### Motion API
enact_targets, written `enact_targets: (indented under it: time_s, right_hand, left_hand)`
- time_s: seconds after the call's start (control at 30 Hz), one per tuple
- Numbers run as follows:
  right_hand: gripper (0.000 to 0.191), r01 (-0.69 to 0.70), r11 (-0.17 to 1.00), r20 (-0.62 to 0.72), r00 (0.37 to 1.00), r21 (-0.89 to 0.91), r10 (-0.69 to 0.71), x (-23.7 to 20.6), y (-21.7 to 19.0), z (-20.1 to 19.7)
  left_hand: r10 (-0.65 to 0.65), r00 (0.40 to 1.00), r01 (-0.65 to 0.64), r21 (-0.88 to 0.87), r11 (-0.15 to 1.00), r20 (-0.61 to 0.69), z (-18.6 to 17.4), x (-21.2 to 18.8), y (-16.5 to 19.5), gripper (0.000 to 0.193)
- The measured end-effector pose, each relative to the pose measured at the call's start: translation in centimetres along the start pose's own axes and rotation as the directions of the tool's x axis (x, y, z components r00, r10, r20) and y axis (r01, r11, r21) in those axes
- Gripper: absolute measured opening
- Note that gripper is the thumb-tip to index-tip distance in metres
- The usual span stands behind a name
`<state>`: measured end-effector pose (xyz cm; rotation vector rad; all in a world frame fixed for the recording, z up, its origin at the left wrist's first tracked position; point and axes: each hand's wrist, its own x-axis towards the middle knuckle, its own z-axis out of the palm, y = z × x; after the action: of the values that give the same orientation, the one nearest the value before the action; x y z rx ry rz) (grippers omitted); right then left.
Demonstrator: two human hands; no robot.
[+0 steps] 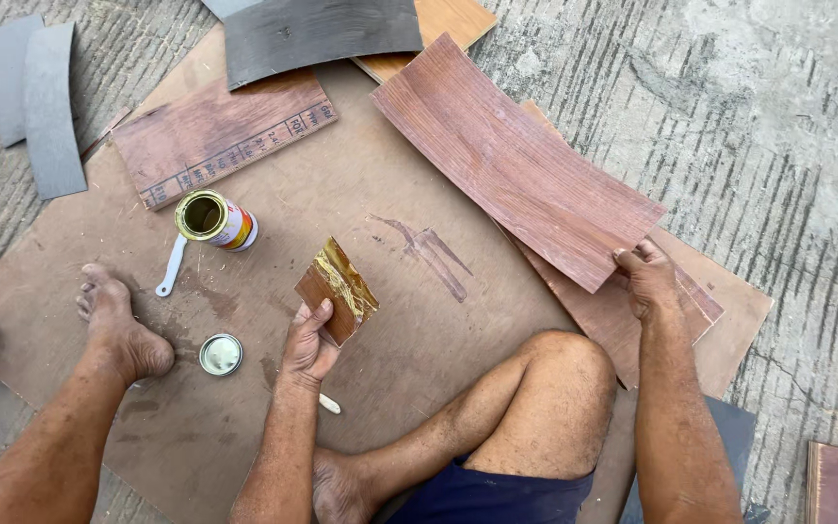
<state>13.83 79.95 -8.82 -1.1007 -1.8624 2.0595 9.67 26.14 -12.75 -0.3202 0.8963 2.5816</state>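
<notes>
Far left, off the board's left corner: two grey laminate strips (36,97), side by side on concrete.

Upper left of the plywood board (419,340): brown printed sheet (220,136), long axis running lower left to upper right.

Left of centre: open glue tin (215,220) lying on its side, mouth toward the upper left; white plastic spoon (172,265) just below it; round tin lid (220,354) nearer the board's near edge, beside a bare foot (118,325).

Centre: small brown laminate piece (337,289), smeared with yellowish glue (streaks along its length), tilted up, long axis from upper left to lower right. Pinched at its lower edge by left hand (307,344), thumb on top, fingers closed behind.

Top edge: dark grey curved sheet (317,34) over a tan panel (448,24).

Right of centre: long reddish laminate strip (516,160), bowed, long axis from upper left down to lower right, well apart from the small piece. Lower right end gripped by right hand (647,281), fingers curled over the edge, above further brown sheets (720,311) at the board's right edge.
</notes>
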Motion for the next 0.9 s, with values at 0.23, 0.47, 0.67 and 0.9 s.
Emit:
enact_targets:
  time_s: [0.23, 0.47, 0.67, 0.9]
  right_hand:
    - [0.051, -0.049, 0.965, 0.258, 0.966, 0.257, -0.019, -1.6, 1.7, 4.0]
    - [0.052, 0.03, 0.979, -0.025, 0.999, 0.2, -0.025, 0.4, -0.4, 5.2]
    - [0.029, 0.778, 0.241, 0.155, 0.397, -0.58, -0.905, -5.1, -1.7, -6.0]
    - [0.048, 0.506, -0.223, 0.516, 0.566, -0.833, -0.643, -11.1, 3.2, -14.1]
  left_hand:
    - [-0.007, 0.998, 0.008, 0.021, 1.0, -0.065, 1.4, -0.1, 0.8, 0.056]
    - [-0.012, 1.0, 0.013, 0.054, 0.998, -0.022, 2.1, 0.4, 1.4, 0.054]
    - [0.024, 0.999, -0.021, 0.097, 0.995, -0.025, 1.8, 0.3, 2.4, 0.053]
    - [-0.012, 1.0, 0.014, 0.116, 0.993, -0.02, 1.7, 1.4, 0.6, 0.049]
